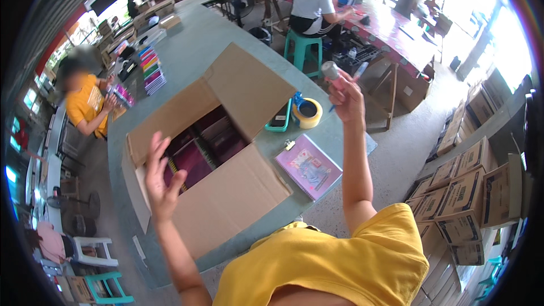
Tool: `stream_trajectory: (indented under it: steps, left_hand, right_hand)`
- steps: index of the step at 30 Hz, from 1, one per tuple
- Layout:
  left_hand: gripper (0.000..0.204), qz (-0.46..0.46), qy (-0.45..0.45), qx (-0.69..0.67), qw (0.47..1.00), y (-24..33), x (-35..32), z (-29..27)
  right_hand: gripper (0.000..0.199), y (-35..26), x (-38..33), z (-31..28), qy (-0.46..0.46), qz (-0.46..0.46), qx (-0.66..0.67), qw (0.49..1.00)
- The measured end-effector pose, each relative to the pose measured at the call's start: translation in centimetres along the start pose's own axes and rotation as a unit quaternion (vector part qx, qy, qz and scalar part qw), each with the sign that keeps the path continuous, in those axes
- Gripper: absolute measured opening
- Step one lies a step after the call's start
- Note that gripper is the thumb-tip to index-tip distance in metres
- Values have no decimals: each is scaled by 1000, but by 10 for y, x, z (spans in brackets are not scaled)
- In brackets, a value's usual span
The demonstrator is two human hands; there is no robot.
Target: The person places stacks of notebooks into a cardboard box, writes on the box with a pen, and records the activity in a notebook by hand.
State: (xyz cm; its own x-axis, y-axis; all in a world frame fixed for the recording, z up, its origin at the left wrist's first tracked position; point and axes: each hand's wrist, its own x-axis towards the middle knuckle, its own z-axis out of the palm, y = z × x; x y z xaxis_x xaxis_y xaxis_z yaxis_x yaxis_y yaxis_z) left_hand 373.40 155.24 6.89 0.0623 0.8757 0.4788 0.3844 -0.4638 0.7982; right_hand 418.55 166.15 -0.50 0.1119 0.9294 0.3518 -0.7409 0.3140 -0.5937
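My right hand (347, 100) is raised past the table's right edge, its fingers closed around a small pink bottle with a grey cap (330, 71). A blue-and-white pen (361, 69) slants through the same hand. Over the near left side of an open cardboard box (226, 215), my left hand (161, 178) hovers with fingers apart and nothing in it. Dark purple-covered books (195, 164) lie inside the box; its flaps are folded outward. Right of the box is a spiral notebook (309, 167) with a binder clip (289, 145) on its edge.
A tape roll (306, 114) and a phone in a teal case (279, 118) sit beyond the notebook on the grey-green table (187, 37). Colourful booklets (151, 72) are stacked farther left, near a co-worker in yellow (85, 102). Another person sits on a teal stool (303, 52). Cartons (459, 198) are piled at right.
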Motion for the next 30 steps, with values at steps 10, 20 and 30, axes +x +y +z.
stream_trajectory:
  steps: [10, 20, 30]
  left_hand:
    - [71, -151, -242, -470, 836, 37, 3, 43]
    - [27, -232, 71, -571, 784, -37, -34, -36]
    - [19, -355, 261, -529, 725, -112, 47, -55]
  right_hand:
    - [34, 51, -87, 215, -240, -169, -510, 809]
    - [21, 90, -11, 311, -359, -172, -438, 806]
    - [26, 293, 99, 397, -477, -138, -665, 558]
